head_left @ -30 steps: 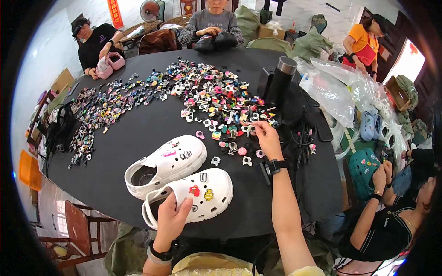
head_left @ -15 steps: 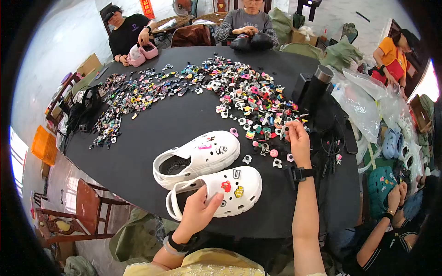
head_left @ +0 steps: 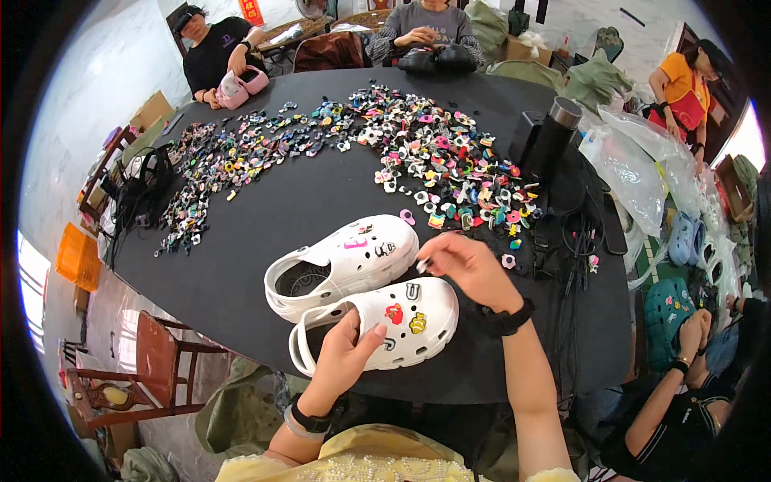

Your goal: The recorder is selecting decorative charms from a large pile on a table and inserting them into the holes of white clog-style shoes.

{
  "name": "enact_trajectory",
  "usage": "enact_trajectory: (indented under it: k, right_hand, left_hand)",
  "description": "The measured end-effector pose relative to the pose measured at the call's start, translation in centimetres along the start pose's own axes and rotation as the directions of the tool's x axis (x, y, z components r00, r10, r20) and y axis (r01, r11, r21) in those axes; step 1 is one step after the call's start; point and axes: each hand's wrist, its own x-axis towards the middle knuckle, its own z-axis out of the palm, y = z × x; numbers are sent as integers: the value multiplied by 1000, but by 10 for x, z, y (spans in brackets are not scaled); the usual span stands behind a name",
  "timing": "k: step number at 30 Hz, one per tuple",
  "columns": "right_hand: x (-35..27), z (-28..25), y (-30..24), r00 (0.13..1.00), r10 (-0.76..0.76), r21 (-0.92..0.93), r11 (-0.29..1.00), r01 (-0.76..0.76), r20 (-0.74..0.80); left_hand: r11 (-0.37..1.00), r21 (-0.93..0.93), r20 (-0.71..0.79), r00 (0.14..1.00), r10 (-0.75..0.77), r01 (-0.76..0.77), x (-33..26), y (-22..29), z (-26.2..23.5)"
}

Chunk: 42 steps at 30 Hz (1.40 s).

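Two white clogs lie side by side before me on the black table, toes to the right. My left hand (head_left: 344, 359) is closed on the near clog (head_left: 438, 341), fingers in its opening and thumb on the upper. That clog carries a red charm, a yellow fish-like charm and letter-shaped charms. Pink and black-and-white charms sit on the far clog (head_left: 341, 255). Just over the toes of the clogs, my right hand (head_left: 475, 271) pinches a small black-and-white shoe charm (head_left: 422, 265); its full shape is partly hidden by the fingers.
Loose charms (head_left: 418, 149) spread in a wide arc across the table (head_left: 289, 193). A dark bottle (head_left: 554, 136) and cables (head_left: 574, 281) are at the right. Co-workers handle a pink clog (head_left: 241, 87), dark shoes (head_left: 438, 60) and a green clog (head_left: 665, 317).
My right hand has moved left from the charm pile to above the clogs, a charm between its fingers. My left hand stays on the near clog.
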Motion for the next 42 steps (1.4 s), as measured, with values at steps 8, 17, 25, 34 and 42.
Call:
enact_trajectory:
  k: [8, 17, 25, 34, 42]
  right_hand:
    - [-2, 8, 0, 982, -52, -22, 998, 57, 184]
    - [-6, 5, -17, 970, -36, -65, 996, 53, 242]
    - [-13, 9, -27, 980, -43, 32, 999, 37, 195]
    - [-15, 28, -43, 945, -269, -405, 855, 323, 186]
    - [-14, 56, -33, 891, -415, -625, 650, 432, 184]
  left_hand:
    - [744, -570, 154, 934, -321, 349, 23, 28, -2]
    - [917, -344, -123, 959, -257, 202, -15, 5, 11]
    - [978, 123, -132, 974, 183, -168, -30, 10, 17]
    - [981, -116, -192, 973, 130, -154, -26, 0, 16]
    - [965, -192, -138, 979, 151, -176, -27, -11, 14]
